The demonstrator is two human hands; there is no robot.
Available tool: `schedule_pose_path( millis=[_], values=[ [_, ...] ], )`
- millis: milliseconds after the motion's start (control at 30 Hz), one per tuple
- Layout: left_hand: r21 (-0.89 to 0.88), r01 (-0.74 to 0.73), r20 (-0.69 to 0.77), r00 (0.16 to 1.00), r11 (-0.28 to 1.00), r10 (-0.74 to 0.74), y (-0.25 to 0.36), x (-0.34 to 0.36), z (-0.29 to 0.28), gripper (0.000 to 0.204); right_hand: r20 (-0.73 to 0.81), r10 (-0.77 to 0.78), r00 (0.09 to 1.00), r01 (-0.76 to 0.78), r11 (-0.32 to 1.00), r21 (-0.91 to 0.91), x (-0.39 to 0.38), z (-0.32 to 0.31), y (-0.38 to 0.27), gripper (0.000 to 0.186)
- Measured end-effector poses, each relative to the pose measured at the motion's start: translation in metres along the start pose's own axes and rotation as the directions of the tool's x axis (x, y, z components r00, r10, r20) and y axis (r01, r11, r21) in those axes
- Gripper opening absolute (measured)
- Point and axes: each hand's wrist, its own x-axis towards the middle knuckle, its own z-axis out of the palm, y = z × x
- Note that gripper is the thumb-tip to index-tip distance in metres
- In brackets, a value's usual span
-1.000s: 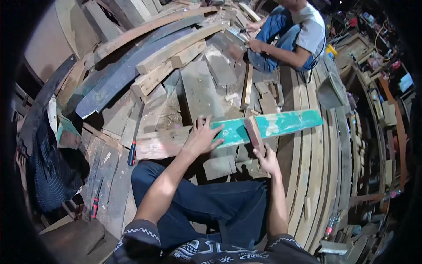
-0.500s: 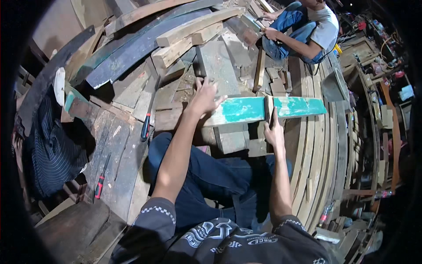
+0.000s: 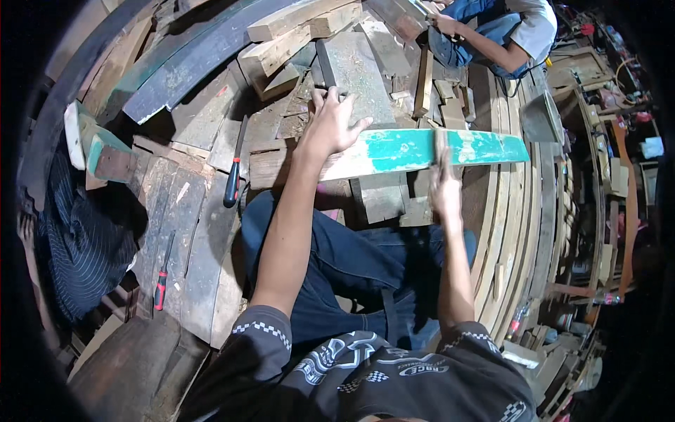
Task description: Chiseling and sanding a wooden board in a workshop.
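Note:
Across my lap and the lumber lies a wooden board point(image 3: 404, 149) with worn green paint on its right part and bare wood on its left. My left hand point(image 3: 329, 126) grips its far edge near the bare part, thumb pointing right and fingers bent over the edge. A short wooden strip point(image 3: 441, 146) sits crosswise on the green paint. My right hand point(image 3: 446, 191), smeared by motion, holds the near end of that strip; its exact finger positions are blurred. The board's left end passes under my left forearm.
To my left lie a blue-black screwdriver point(image 3: 233, 184) and a red-black screwdriver point(image 3: 161, 290) on planks. Stacked beams point(image 3: 204, 60) fill the far left. Long pale planks point(image 3: 500, 232) run along my right. A co-worker point(image 3: 492, 39) crouches at the far right. Dark striped cloth point(image 3: 88, 239) hangs leftmost.
The view has shifted, so the board and both hands sit higher in the picture. My right hand and the strip have turned slightly and are now blurred. My left hand stays at the board.

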Motion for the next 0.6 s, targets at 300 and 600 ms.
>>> schedule_pose_path(
  millis=[300,600],
  values=[
    [0.058,-0.066,-0.024,0.997,0.996,0.068,-0.002,-0.001,-0.001,0.059,-0.045,0.084,0.995,-0.086,0.995,-0.047,0.021,-0.019,0.016,0.065],
    [0.059,0.054,0.024,0.998,0.997,-0.055,-0.005,-0.012,-0.026,0.047,0.047,-0.114,0.992,0.116,0.993,-0.022,0.006,-0.01,-0.013,0.067]
  ],
)
